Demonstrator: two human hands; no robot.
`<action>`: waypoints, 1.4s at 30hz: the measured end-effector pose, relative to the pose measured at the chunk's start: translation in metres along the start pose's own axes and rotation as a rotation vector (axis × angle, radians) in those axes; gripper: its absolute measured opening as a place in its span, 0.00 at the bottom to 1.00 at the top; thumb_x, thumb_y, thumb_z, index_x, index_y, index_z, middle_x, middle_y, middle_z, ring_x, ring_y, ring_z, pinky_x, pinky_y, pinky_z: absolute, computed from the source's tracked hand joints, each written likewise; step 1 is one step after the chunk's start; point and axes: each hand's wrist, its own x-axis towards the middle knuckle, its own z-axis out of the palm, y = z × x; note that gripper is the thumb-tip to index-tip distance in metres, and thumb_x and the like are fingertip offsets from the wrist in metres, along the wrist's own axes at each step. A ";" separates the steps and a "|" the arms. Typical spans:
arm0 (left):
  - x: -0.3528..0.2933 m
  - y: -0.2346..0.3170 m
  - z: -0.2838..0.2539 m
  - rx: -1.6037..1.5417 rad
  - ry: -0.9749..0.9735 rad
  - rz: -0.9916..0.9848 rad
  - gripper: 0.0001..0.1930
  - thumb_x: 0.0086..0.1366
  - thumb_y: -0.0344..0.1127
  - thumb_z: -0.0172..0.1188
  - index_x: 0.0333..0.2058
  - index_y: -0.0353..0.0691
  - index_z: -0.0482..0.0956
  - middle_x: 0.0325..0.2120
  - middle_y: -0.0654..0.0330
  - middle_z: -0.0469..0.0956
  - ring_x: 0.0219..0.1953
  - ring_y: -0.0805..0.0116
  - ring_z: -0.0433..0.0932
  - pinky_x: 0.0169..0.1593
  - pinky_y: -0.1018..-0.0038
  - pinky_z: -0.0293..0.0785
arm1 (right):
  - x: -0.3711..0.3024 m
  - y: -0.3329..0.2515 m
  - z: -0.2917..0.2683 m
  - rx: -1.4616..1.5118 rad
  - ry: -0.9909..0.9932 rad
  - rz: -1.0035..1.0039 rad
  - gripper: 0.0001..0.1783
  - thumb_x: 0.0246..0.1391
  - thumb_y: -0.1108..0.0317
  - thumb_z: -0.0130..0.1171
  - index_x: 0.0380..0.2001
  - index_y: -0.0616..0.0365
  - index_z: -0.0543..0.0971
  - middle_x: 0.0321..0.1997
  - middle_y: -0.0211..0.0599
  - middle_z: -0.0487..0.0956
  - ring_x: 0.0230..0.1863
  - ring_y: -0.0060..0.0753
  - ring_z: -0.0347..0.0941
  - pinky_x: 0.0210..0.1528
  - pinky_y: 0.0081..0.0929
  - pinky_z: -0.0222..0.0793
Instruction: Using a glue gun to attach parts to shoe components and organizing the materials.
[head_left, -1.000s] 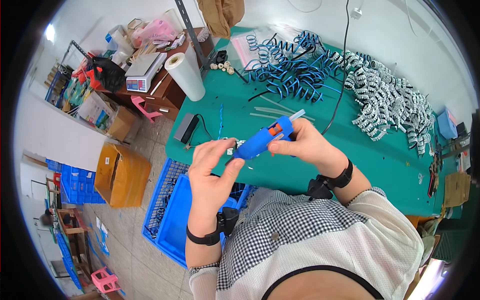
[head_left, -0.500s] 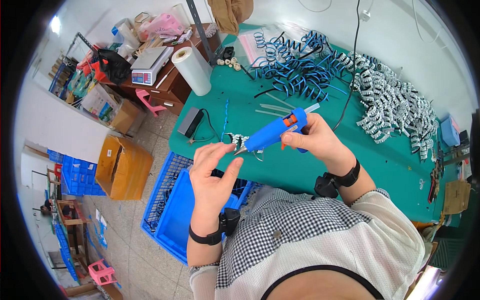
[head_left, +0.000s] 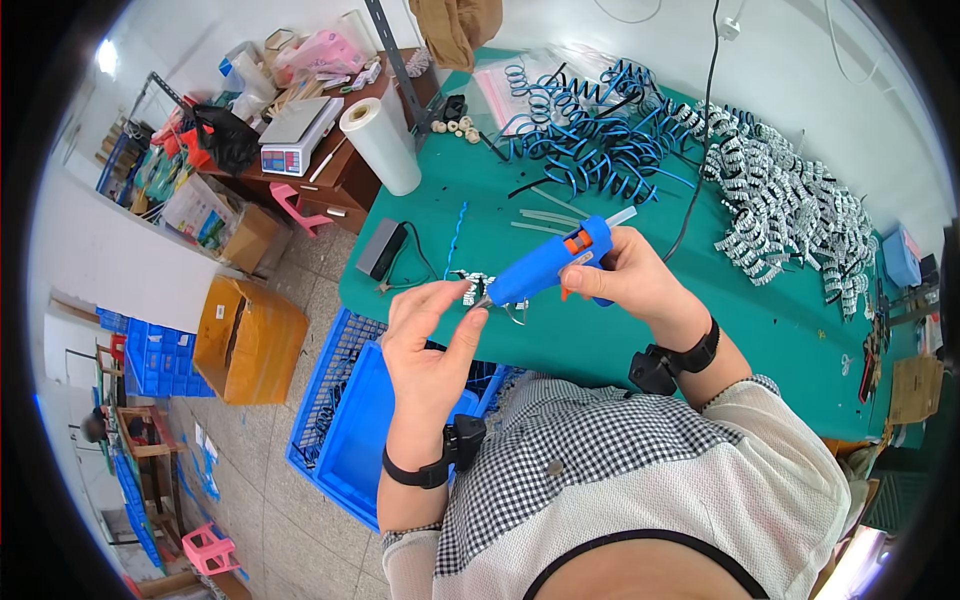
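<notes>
In my right hand [head_left: 635, 275] is a blue hot glue gun [head_left: 545, 272] with an orange trigger, and a pale glue stick [head_left: 621, 217] pokes out of its back end. Its nozzle points left and down, right at the fingertips of my left hand [head_left: 425, 345]. Thumb and forefinger of that hand come close together in a pinch around something small that the fingers mostly hide. Just behind the fingertips shows a black-and-white coiled strip [head_left: 480, 289]; whether it is held or lies on the table I cannot tell.
Blue-black coiled cords [head_left: 600, 140] and a heap of black-and-white coils [head_left: 790, 205] cover the back and right of the green table [head_left: 560, 345]. A grey power adapter [head_left: 381, 249], twisted blue cord [head_left: 456, 240] and film roll [head_left: 382, 150] stand left. Blue bins [head_left: 345, 450] sit below the edge.
My left hand has shifted slightly to the right, so its fingertips now meet the nozzle. The glue gun in my right hand has hardly moved.
</notes>
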 end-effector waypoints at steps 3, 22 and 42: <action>0.001 -0.006 0.004 0.034 -0.063 0.062 0.08 0.49 0.26 0.62 0.31 0.37 0.78 0.31 0.59 0.76 0.39 0.65 0.72 0.46 0.72 0.65 | 0.002 0.002 -0.002 -0.001 -0.023 0.004 0.15 0.44 0.63 0.63 0.34 0.60 0.76 0.28 0.27 0.76 0.30 0.15 0.68 0.32 0.15 0.63; 0.005 -0.011 0.007 0.035 0.000 0.081 0.12 0.49 0.28 0.61 0.34 0.35 0.76 0.33 0.55 0.75 0.38 0.60 0.71 0.42 0.70 0.67 | 0.012 0.015 -0.009 -0.075 -0.061 -0.049 0.15 0.45 0.65 0.62 0.37 0.60 0.75 0.30 0.26 0.76 0.32 0.15 0.69 0.35 0.17 0.66; 0.012 -0.029 0.012 0.023 0.015 0.038 0.04 0.46 0.25 0.61 0.24 0.35 0.78 0.25 0.56 0.75 0.34 0.60 0.73 0.39 0.68 0.67 | 0.024 0.009 -0.005 -0.151 -0.082 -0.060 0.19 0.46 0.59 0.61 0.37 0.60 0.75 0.32 0.26 0.75 0.34 0.16 0.68 0.37 0.17 0.65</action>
